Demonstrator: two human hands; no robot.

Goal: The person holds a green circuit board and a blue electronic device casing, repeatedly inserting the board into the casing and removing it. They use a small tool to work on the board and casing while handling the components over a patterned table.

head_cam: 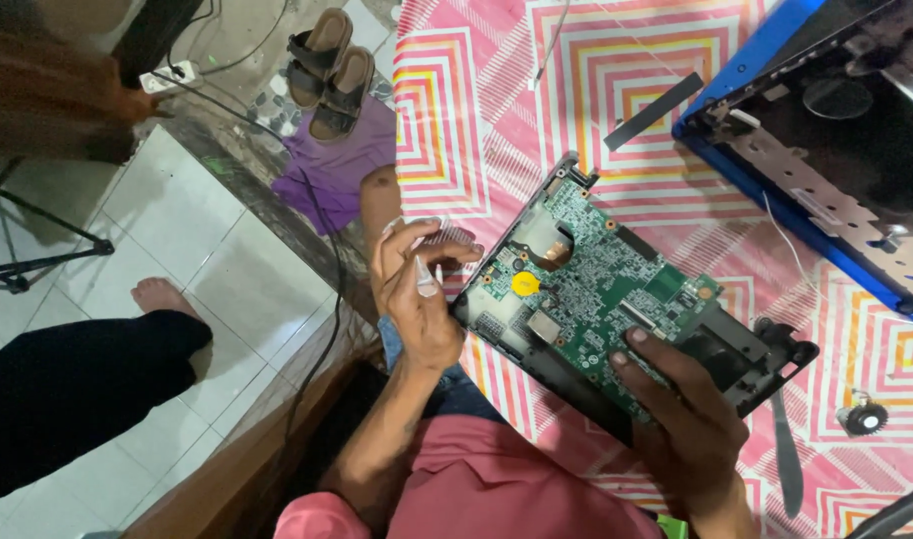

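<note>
Two bare hands work on an opened laptop base at the near edge of the table.

The right hand (691,419) has its grip pressed on the near right corner of the laptop base (631,314), fingers on its green circuit board (601,274) with a round yellow sticker (522,283). The left hand (417,289), just beside the base's left end, pinches a small white tube (424,274). The pink striped tablecloth (476,100) carries a blue laptop shell (826,130) at the far right corner, a black strip (654,111) and a small fan (863,416).
</note>
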